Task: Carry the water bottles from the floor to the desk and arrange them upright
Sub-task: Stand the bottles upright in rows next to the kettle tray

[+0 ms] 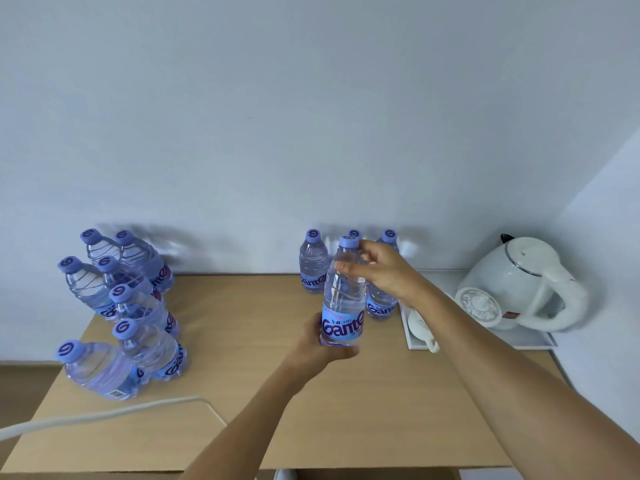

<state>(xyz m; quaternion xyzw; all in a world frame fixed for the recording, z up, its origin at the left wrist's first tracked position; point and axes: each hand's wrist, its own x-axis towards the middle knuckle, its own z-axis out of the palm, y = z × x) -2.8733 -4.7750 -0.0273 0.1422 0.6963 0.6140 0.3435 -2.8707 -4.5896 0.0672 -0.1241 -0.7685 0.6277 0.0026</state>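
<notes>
A clear water bottle with a blue label and purple cap stands upright over the middle of the wooden desk. My left hand grips its base from behind. My right hand pinches its neck just under the cap. Behind it, three more bottles stand upright against the wall. At the desk's left end several bottles stand packed in a cluster, the nearest one by the front-left corner.
A white electric kettle sits on a white tray at the right end of the desk, with a white cup on the tray's left side. A white cable crosses the front-left corner. White walls close the back and right.
</notes>
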